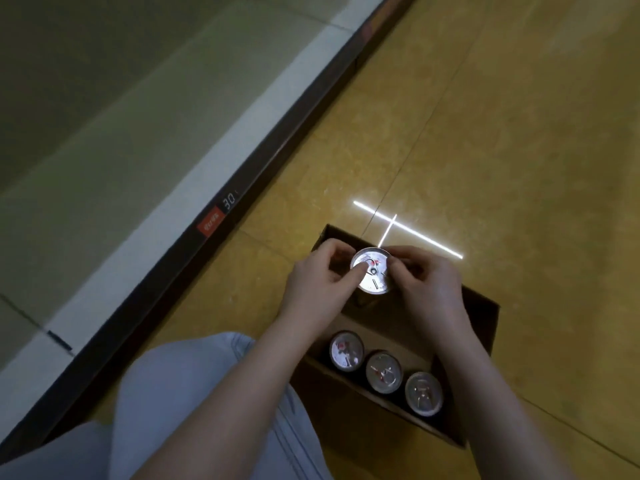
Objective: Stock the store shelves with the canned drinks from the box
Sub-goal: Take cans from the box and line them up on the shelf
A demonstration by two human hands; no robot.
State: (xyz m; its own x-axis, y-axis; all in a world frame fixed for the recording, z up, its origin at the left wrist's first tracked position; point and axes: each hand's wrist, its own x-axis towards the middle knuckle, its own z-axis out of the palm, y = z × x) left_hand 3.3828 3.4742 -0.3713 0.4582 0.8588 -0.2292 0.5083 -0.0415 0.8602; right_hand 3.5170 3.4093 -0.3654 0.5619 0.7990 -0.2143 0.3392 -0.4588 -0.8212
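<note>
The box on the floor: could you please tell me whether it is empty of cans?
No, three cans stand in a row inside the box, near the person's end.

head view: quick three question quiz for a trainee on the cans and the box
1. True or false: the left hand and the right hand both grip the same can.
2. How many other cans stand untouched in the box? A two, B three, C five.
3. Fill in: the shelf lies on the person's ____ side of the box.
Key: 1 true; 2 B; 3 left.
</note>
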